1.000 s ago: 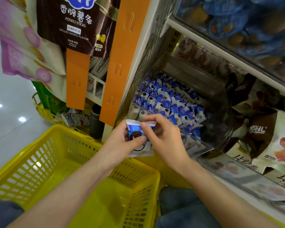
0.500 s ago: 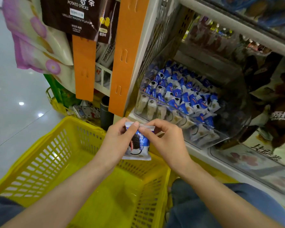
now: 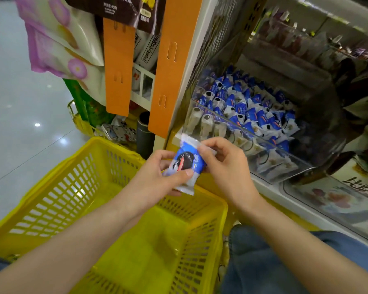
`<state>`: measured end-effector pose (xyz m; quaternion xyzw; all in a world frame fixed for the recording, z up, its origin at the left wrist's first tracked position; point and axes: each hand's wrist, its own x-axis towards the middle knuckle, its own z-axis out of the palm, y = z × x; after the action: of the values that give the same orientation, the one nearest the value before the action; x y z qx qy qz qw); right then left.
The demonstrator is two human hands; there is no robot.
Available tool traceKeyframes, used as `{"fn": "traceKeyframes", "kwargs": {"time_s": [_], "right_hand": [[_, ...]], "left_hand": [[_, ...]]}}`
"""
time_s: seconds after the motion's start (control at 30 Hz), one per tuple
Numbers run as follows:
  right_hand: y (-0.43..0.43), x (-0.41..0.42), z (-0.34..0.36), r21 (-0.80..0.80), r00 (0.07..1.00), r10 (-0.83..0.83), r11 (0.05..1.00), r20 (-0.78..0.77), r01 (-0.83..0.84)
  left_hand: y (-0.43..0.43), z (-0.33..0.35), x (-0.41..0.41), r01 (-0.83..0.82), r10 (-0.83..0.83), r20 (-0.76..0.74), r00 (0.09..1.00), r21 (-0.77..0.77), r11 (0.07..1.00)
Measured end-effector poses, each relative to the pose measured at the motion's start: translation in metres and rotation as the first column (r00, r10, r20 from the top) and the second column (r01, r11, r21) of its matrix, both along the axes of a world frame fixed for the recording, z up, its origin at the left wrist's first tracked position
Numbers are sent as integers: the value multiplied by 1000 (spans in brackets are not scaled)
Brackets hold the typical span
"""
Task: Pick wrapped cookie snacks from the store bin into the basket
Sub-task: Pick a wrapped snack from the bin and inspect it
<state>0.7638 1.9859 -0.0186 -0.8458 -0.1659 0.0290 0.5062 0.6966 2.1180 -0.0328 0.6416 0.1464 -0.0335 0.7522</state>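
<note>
1 snack (image 3: 186, 164) pinched by both hands, L (image 3: 157, 177) & R (image 3: 225, 166), over 1 basket (image 3: 51, 198); bin (image 3: 285, 164) behind holds too many to count.

bright overhead glare on the floor (image 3: 37, 124), dim blurred shelves (image 3: 319, 66).

I'm looking into a shop aisle, a snack section. A clear bin (image 3: 263, 150) on the shelf (image 3: 271, 185) is packed with blue wrapped cookie snacks (image 3: 251, 112), and bagged snacks (image 3: 57, 39) hang beside orange display strips (image 3: 118, 66). A yellow shopping basket (image 3: 57, 194) sits in front, and the glossy tiled floor (image 3: 15, 128) shows light spots.
</note>
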Motion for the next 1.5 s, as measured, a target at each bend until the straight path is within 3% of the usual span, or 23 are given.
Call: {"fn": "traceKeyframes", "kwargs": {"time_s": [0.1, 0.17, 0.23, 0.33, 0.4, 0.47, 0.63, 0.77, 0.9, 1.0, 1.17, 1.27, 1.4, 1.5], "right_hand": [[2, 3, 2, 185, 931, 9, 981, -365, 63], [0, 4, 1, 96, 879, 50, 995, -474, -4], [-1, 3, 0, -114, 884, 87, 981, -460, -156], [3, -5, -1, -307, 944, 209, 908, -255, -284], [7, -9, 1, -302, 932, 301, 886, -200, -351], [10, -11, 3, -262, 905, 341, 877, -254, -404], [14, -12, 4, -137, 862, 310, 910, -402, -391], [16, -14, 5, -28, 907, 319, 940, -274, -340], [14, -15, 7, -29, 949, 283, 957, -136, -289], [13, -18, 5, -150, 947, 320, 938, 33, -312], [10, -21, 3, -409, 859, 376, 885, 349, -221], [9, -22, 5, -343, 901, 304, 919, 311, -192], [7, -15, 7, -212, 956, 147, 973, 252, -94], [5, -15, 10, -176, 954, 116, 982, 278, -68]], "left_hand": [[4, -5, -3, -139, 138, 18, 990, 25, 990], [12, -8, -3, -208, 207, 39, 978, 33, 977], [18, -9, -4, -222, 216, 77, 973, 83, 971], [24, -12, -8, -162, 140, 109, 984, 226, 961], [26, -13, -9, -139, 111, 118, 987, 274, 952], [26, -12, -8, -146, 110, 135, 985, 290, 946], [23, -8, -9, -207, 190, 112, 975, 156, 966], [22, -7, -10, -167, 138, 132, 982, 240, 956], [20, -7, -10, -136, 105, 137, 985, 244, 960], [21, -8, -10, -130, 99, 141, 985, 228, 965], [22, -9, -8, -100, 75, 123, 990, 217, 971], [19, -9, -8, -90, 61, 130, 990, 229, 969], [21, -14, -8, -191, 178, 67, 982, 321, 928], [21, -6, -8, -32, 57, -107, 993, 223, 974]]}}
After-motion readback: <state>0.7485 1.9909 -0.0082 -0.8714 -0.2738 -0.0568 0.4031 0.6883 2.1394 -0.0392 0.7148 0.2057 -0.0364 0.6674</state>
